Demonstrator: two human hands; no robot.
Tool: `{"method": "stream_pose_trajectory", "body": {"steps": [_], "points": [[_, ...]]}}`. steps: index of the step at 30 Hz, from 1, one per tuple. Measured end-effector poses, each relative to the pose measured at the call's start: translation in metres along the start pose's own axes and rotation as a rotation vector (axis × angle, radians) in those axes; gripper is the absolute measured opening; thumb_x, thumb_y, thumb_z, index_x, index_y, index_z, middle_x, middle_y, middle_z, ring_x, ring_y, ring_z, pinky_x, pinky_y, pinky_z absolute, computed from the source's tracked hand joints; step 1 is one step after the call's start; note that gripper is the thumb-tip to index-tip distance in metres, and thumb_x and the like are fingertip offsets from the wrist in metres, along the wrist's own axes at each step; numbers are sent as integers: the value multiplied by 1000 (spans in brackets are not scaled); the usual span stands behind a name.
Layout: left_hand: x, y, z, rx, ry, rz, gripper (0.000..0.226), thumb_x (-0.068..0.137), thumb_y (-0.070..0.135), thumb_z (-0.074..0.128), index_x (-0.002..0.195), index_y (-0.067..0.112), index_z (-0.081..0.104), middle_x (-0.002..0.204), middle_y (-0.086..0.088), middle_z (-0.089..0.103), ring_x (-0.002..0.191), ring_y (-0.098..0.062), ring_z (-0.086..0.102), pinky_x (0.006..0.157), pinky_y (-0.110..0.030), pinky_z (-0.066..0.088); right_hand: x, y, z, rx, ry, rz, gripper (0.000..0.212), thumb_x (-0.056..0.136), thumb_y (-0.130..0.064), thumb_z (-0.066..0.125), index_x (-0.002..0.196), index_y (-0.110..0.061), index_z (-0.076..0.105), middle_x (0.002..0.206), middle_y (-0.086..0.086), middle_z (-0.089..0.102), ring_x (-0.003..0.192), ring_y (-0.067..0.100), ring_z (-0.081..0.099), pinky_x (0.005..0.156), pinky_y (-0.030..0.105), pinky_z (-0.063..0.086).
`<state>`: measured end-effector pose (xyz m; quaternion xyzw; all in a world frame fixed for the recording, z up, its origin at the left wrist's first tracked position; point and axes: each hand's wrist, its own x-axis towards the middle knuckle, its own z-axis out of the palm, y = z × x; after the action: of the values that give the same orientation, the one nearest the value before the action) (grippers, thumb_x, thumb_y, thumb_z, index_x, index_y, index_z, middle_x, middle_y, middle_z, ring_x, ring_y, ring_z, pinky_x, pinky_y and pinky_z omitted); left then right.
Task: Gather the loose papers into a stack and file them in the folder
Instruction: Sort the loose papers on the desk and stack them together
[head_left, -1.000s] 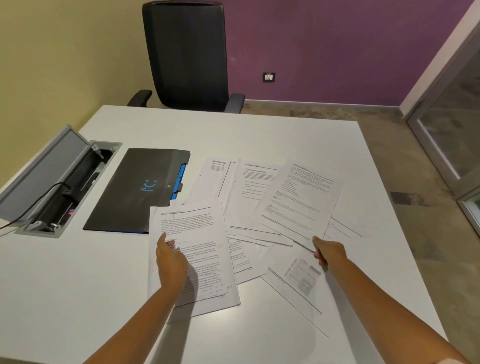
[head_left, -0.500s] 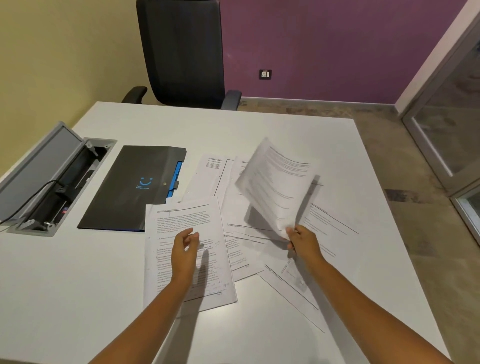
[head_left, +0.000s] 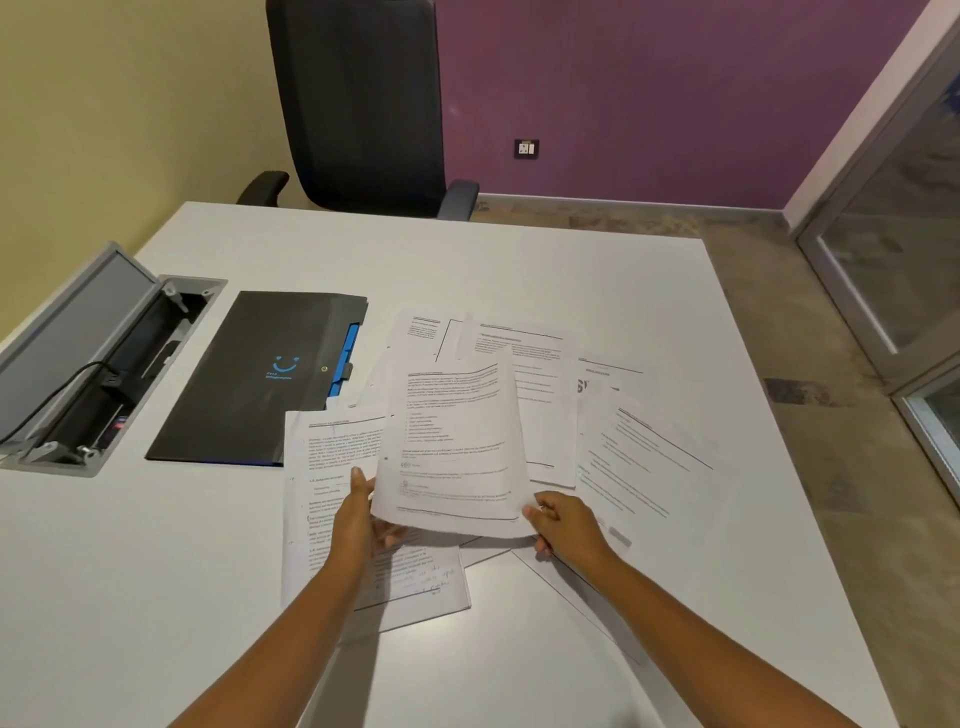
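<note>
While your two hands meet over the middle of the white table, a single printed sheet hangs between them, raised off the surface and curling slightly at its top edge. Your right hand pinches the sheet's near right corner, fingers curled around the edge; your left hand holds the near left corner, thumb up along the paper's side and fingers tucked beneath it.

Under your left hand lies a thicker bundle of pages, flat on the table, with handwriting showing near its bottom edge. More loose papers fan out beyond and to the right of the lifted sheet, overlapping one another — one page rests at a slant toward the table's right side.

Left of the papers sits the black folder, shut and flat, a blue smile mark on its cover and blue tabs showing along its right edge; the near corner of the bundle just touches or overlaps it — which, you cannot tell.

At the table's left edge a grey cable box stands with its lid up, a black cord running into it. A black office chair is drawn up to the far side, against yellow and purple walls.
</note>
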<state>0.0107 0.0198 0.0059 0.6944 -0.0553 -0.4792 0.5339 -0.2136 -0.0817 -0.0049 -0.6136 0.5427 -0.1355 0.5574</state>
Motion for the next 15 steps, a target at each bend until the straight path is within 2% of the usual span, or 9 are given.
{"method": "stream_pose_trajectory", "body": {"steps": [2, 3, 5, 6, 7, 9, 12, 14, 15], "points": [[3, 0, 0, 154, 19, -72, 57, 94, 48, 36, 124, 3, 54, 117, -25, 61, 105, -40, 57, 95, -51, 46, 2, 4, -1, -13, 108, -7, 23, 91, -24, 58, 69, -20, 58, 56, -4, 55, 48, 7, 52, 54, 23, 51], [3, -1, 0, 216, 41, -105, 50, 94, 42, 43, 124, 3, 53, 120, -22, 60, 107, -39, 58, 94, -48, 49, 5, 5, -1, 43, 190, 9, 18, 92, -25, 56, 77, -18, 62, 62, -1, 58, 54, 12, 54, 60, 30, 52], [3, -5, 0, 226, 21, -122, 35, 93, 25, 52, 121, 3, 54, 114, -16, 63, 96, -32, 63, 70, -38, 59, 12, 5, -6, 179, 357, 73, 17, 94, -25, 52, 90, -13, 63, 74, 6, 62, 65, 20, 56, 67, 40, 50], [3, -6, 0, 222, -1, -122, 30, 92, 17, 53, 119, 4, 55, 111, -16, 63, 90, -29, 64, 57, -32, 58, 16, 5, -10, 160, 435, 98, 17, 94, -25, 51, 94, -13, 62, 83, 7, 65, 74, 22, 58, 71, 40, 48], [3, -6, -1, 240, -8, -124, 29, 91, 12, 52, 119, 4, 54, 111, -16, 64, 87, -28, 64, 52, -29, 56, 21, 5, -14, 82, 489, 114, 18, 95, -25, 49, 100, -13, 62, 94, 8, 66, 84, 23, 59, 75, 35, 46], [5, -4, -2, 282, 0, -111, 30, 90, 8, 52, 120, 5, 55, 114, -17, 63, 88, -28, 63, 60, -31, 56, 29, 3, -20, -19, 540, 111, 24, 94, -21, 50, 113, -9, 58, 114, 10, 63, 103, 26, 59, 84, 29, 42], [10, 0, -3, 285, 13, -102, 33, 90, 7, 52, 123, 6, 54, 120, -18, 62, 103, -33, 61, 86, -45, 54, 43, 1, -26, -11, 530, 218, 34, 93, -20, 52, 125, -7, 51, 127, 14, 58, 116, 31, 54, 97, 36, 41], [9, 1, -3, 246, 10, -116, 31, 90, 6, 52, 122, 8, 54, 116, -16, 63, 100, -33, 62, 82, -45, 56, 52, -1, -30, 5, 480, 337, 40, 92, -21, 53, 129, -8, 49, 129, 13, 58, 117, 31, 54, 99, 37, 40], [9, 1, -3, 214, 5, -125, 30, 91, 6, 52, 121, 9, 54, 114, -16, 64, 98, -32, 63, 79, -46, 57, 56, -2, -31, 27, 451, 360, 41, 90, -22, 53, 129, -8, 51, 124, 12, 61, 111, 31, 58, 96, 36, 43]]}}
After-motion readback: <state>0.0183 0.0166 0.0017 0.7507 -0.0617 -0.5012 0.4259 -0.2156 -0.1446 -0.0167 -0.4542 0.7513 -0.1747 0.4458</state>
